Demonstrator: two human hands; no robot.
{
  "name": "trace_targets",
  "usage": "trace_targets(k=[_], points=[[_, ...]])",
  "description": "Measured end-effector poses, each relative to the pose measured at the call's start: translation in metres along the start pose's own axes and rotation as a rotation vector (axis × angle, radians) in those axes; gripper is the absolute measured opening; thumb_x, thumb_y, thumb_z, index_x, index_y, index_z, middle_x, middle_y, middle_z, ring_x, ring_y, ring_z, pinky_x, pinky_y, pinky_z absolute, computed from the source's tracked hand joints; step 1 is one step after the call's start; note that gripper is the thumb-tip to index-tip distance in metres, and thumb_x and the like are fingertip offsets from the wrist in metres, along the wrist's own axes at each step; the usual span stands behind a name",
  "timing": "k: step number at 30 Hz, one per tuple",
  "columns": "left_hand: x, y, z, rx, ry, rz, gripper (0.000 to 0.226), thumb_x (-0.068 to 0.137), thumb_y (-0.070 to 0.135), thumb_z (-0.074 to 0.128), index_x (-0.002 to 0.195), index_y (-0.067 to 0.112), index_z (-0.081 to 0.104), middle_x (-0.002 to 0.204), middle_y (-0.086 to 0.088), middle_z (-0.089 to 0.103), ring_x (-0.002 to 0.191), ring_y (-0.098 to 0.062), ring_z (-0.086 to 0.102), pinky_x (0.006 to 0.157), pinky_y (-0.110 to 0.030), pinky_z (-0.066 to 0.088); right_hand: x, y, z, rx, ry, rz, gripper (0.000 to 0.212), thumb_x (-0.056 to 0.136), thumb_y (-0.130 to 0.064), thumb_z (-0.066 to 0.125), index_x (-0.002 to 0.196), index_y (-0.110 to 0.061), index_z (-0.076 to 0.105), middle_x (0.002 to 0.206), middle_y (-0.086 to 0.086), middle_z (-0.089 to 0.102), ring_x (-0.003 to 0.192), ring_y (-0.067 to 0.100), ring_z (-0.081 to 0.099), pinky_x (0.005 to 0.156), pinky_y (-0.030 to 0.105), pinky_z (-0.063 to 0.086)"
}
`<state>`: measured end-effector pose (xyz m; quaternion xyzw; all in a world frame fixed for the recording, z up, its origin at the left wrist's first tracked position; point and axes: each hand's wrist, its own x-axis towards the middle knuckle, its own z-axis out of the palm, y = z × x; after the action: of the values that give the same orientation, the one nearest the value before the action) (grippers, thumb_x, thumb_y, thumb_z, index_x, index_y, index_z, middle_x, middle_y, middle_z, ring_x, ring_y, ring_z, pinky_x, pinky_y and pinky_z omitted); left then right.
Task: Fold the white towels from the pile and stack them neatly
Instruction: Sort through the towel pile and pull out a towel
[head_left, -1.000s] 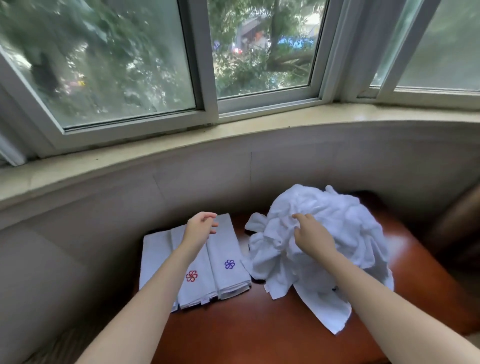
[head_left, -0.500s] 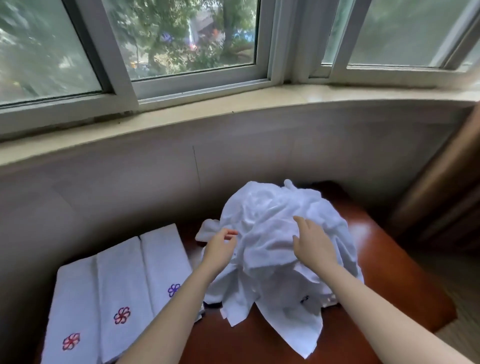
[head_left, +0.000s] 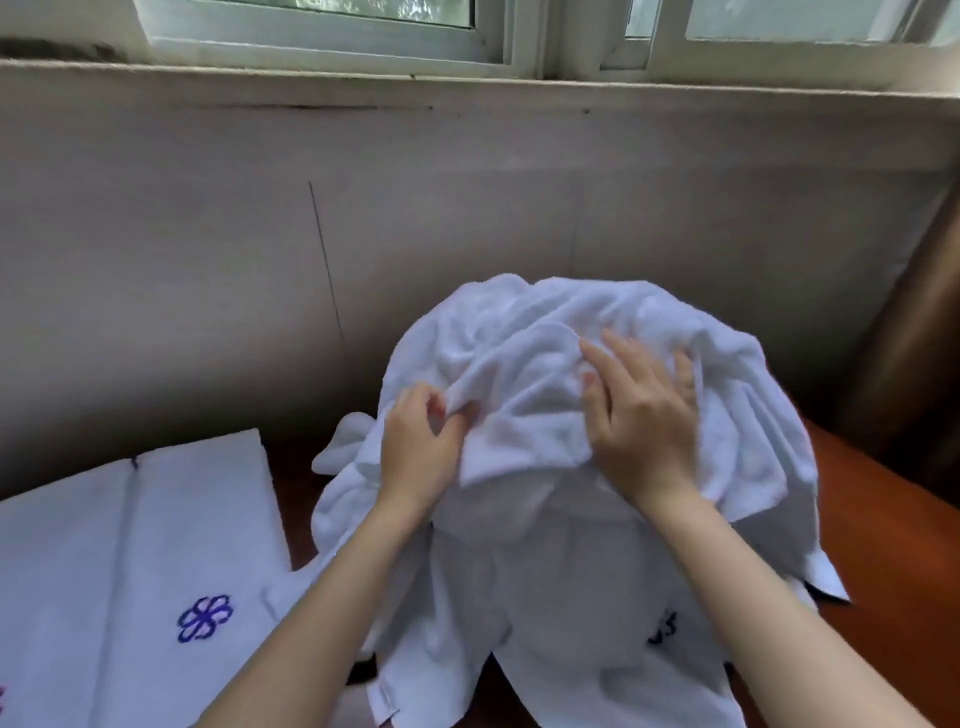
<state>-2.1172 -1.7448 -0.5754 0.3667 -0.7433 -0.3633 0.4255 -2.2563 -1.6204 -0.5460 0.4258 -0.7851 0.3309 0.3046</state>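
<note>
White terry is now under both hands: the left hand (head_left: 421, 457), over the folded towels (head_left: 171, 545) a second ago, has crossed to the pile of towels (head_left: 597, 545) and pinches a ridge of cloth. The right hand (head_left: 644, 415) lies flat, fingers straight, on top. Another towel is probably being picked. Folded ones lie at eight o'clock.

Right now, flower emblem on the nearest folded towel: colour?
Blue flower emblem on the white folded towel, head view.
</note>
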Motion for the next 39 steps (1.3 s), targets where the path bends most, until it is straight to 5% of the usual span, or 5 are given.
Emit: trace_targets(k=[6,13,21,28,39], points=[[-0.004,0.008,-0.029,-0.188,0.163,0.287,0.031,0.089,0.016,0.064,0.07,0.023,0.041,0.068,0.009,0.04,0.056,-0.001,0.038,0.056,-0.012,0.033,0.007,-0.01,0.0,0.044,0.089,-0.017,0.038,0.09,-0.03,0.04,0.107,-0.011,0.068,0.106,0.017,0.068,0.099,0.037,0.059,0.098,0.043,0.031],[-0.084,0.028,-0.046,-0.524,-0.036,-0.028,0.011,0.096,0.022,0.055,0.105,0.017,0.051,0.087,0.004,0.059,0.07,-0.006,0.058,0.051,-0.012,0.048,-0.053,-0.048,-0.019,0.137,-0.157,-0.097,0.061,0.085,-0.023,0.056,0.143,-0.025,0.038,0.135,0.007,0.049,0.126,0.03,0.041,0.109,0.049,0.021],[-0.165,0.059,-0.075,-0.308,-0.223,-0.119,0.025,0.096,0.023,0.057,0.119,0.015,0.051,0.071,0.001,0.058,0.061,-0.009,0.054,0.055,-0.022,0.044,-0.093,-0.038,-0.072,0.081,-0.185,-0.122,0.023,0.09,-0.022,0.05,0.106,-0.018,0.065,0.109,0.007,0.06,0.104,0.03,0.055,0.096,0.039,0.033],[-0.189,0.107,-0.074,-0.436,-0.256,-0.111,0.023,0.097,0.037,0.052,0.108,0.017,0.057,0.096,-0.009,0.063,0.069,-0.015,0.058,0.063,-0.032,0.05,-0.09,-0.05,-0.151,0.765,0.009,0.021,0.029,0.083,-0.005,0.037,0.092,-0.012,0.063,0.081,-0.004,0.061,0.078,0.012,0.055,0.069,0.014,0.038],[-0.202,0.074,-0.094,-0.907,-0.394,-0.064,0.073,0.106,0.038,0.016,0.066,0.018,0.075,0.057,0.003,0.063,0.051,-0.004,0.06,0.05,-0.014,0.048,-0.136,-0.107,-0.162,1.199,-0.408,-0.161,0.033,0.085,0.016,0.041,0.09,-0.011,0.059,0.076,-0.009,0.059,0.069,-0.002,0.054,0.069,0.016,0.042]])
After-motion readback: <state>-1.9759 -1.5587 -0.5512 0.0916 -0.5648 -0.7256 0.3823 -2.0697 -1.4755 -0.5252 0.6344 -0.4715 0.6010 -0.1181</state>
